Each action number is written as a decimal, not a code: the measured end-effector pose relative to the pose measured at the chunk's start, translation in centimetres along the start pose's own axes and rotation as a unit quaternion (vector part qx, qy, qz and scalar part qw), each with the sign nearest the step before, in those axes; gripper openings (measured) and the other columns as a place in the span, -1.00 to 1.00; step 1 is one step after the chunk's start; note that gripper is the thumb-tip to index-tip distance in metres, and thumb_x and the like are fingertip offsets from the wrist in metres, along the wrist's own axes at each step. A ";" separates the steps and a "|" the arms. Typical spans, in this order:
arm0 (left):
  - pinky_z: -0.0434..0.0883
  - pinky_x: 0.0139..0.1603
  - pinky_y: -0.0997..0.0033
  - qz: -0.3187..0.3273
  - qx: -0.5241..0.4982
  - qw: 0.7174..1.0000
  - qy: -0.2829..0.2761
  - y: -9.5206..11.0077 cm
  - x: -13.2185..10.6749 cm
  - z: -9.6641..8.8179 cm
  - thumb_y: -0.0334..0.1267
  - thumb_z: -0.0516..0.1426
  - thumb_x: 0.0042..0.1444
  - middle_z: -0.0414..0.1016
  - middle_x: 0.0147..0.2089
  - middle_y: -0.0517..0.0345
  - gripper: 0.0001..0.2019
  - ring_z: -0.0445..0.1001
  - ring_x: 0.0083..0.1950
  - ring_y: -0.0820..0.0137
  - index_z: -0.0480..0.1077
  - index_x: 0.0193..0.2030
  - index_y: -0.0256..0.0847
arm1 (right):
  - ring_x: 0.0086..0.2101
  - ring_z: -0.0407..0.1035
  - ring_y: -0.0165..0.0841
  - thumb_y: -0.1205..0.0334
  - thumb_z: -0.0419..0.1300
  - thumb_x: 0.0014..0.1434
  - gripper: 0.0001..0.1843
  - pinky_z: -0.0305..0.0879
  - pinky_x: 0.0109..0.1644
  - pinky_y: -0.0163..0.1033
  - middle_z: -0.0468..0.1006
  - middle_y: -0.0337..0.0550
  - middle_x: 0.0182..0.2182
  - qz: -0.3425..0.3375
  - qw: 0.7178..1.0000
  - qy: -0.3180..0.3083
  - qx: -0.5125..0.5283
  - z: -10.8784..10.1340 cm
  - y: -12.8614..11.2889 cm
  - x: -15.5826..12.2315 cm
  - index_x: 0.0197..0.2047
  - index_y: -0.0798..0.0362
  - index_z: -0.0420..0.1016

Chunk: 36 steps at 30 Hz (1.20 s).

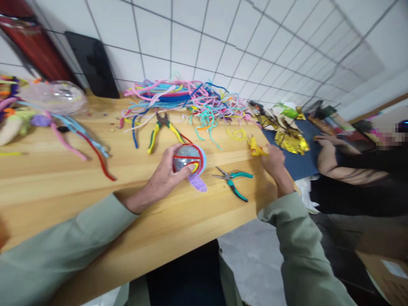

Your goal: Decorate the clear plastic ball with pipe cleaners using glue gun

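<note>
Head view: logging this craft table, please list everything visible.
table: one, light wood, under everything
pipe cleaner pile: one, many colours, table's far edge
yellow pliers: one, yellow-handled, before pile
teal pliers: one, teal-handled, right of ball
clear ball: one, red and yellow wrapped, table centre
yellow tool: one, yellow, near blue mat
blue mat: one, dark blue, table's right end
co-worker's arm: one, by blue mat
left hand: one, gripping clear ball
right hand: one, on yellow tool

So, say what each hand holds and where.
Left hand: pipe-cleaner-wrapped clear ball, fingers cupping its side. Right hand: small yellow tool, by its near end.
</note>
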State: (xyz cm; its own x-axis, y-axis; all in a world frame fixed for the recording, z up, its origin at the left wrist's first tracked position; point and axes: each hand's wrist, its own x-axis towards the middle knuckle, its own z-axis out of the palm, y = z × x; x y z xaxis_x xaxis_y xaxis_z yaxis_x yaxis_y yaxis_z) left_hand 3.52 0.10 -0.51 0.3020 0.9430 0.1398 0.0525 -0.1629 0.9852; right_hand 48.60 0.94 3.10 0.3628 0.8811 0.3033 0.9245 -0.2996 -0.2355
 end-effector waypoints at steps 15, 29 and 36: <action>0.47 0.59 -0.20 0.048 0.019 0.999 -0.015 -0.2 -0.3 0.1 0.19 0.42 0.35 0.40 0.55 -0.20 -0.21 0.48 0.52 -0.03 0.23 0.52 -0.04 | -0.11 0.52 -0.21 0.21 0.36 0.30 -0.87 0.47 0.03 -0.04 0.65 -0.24 -0.16 -0.202 0.867 -0.109 0.442 -1.7 -21.0 -10.2 -0.08 -0.15 0.59; 0.42 0.65 -0.28 0.082 0.042 0.996 -0.006 0.0 -0.2 0.4 0.10 0.43 0.35 0.41 0.53 -0.25 -0.26 0.44 0.57 -0.10 0.26 0.50 -0.07 | -0.14 0.48 -0.21 0.28 0.35 0.20 -0.76 0.46 0.02 -0.02 0.65 -0.24 -0.13 -0.226 0.877 -0.097 0.413 -0.1 -21.0 -10.6 -0.06 -0.16 0.54; 0.43 0.64 -0.24 0.087 0.048 0.995 0.000 -0.3 -0.1 0.5 0.10 0.44 0.34 0.42 0.52 -0.21 -0.25 0.45 0.55 -0.07 0.27 0.50 -0.06 | -0.14 0.48 -0.21 0.25 0.39 0.19 -0.76 0.49 0.05 -0.02 0.62 -0.23 -0.15 -0.227 0.880 -0.101 0.405 0.0 -21.1 -10.5 -0.06 -0.15 0.55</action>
State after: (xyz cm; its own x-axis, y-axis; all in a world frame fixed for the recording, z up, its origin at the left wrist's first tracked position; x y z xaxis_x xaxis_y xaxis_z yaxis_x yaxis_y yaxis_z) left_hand 3.98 -0.10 -0.82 0.3136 0.8981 0.3084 0.0893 -0.3512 0.9320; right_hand 25.32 -1.99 4.90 -0.1253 0.9144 0.3849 0.5533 0.3864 -0.7380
